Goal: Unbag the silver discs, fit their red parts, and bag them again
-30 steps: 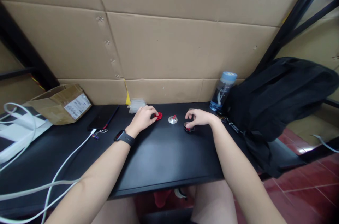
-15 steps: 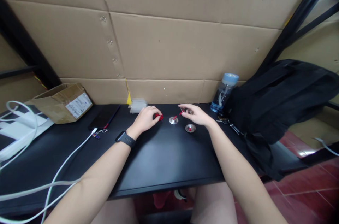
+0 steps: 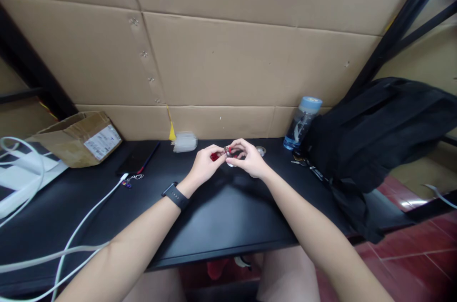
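Above the middle of the black table, in the head view, holding both hands close together, just in front of the cardboard wall. With the left hand, nearly closed, pinching a red bundle between thumb and fingers. With the right hand, half curled, gripping a metal disc by thumb and forefinger, tilted on edge right beside the left fingertips, with red showing at its face. Just below, between the hands, can make out a second silvery rim, perhaps another disc, too small and too much covered to be sure. Behind the right hand, can see a further round silvery piece, partly hidden. On the left wrist, wearing a dark watch. Near the wall, left of the hands, can see a stack of clear pieces; farther left, a dark flat device and an open cardboard box. Well to the right, can see a blue-lidded bottle beside a black backpack.
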`<state>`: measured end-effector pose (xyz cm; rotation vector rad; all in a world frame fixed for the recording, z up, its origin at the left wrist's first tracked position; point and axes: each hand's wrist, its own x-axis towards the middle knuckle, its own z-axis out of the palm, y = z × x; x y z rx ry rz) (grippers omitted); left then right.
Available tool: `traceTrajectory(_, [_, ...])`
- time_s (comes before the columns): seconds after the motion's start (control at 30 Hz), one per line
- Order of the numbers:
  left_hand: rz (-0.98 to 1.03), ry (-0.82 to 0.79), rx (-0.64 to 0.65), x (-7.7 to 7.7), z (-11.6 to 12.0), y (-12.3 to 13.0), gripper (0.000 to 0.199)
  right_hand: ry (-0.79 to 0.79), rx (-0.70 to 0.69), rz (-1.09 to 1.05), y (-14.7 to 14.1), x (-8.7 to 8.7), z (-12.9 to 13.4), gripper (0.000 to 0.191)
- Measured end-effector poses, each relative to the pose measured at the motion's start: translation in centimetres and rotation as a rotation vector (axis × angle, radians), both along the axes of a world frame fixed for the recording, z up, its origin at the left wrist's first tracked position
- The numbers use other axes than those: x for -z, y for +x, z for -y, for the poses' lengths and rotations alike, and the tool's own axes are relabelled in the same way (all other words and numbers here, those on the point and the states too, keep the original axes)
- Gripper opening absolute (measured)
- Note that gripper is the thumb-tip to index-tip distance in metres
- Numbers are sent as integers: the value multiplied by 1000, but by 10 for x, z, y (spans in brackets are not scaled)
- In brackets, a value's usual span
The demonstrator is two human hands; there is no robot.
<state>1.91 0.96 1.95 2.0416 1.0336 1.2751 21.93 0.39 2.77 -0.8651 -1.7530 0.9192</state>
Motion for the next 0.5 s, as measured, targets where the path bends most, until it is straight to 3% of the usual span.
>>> traceTrajectory(0.13, [-46,27,-7,1,0,0,13,-54,-75,-75,-2,1,1,48])
traceTrajectory(0.3, [-117,66,-8,2,-1,1,13,-78,-74,-108,-5,2,1,52])
traceTrajectory(0.4, [-212,82,-19,1,-7,-7,16,-45,9,-155,-1,0,-4,49])
traceTrajectory(0.5, [-439,191,-126,-1,-16,-25,17,32,217,-179,21,-3,-16,44])
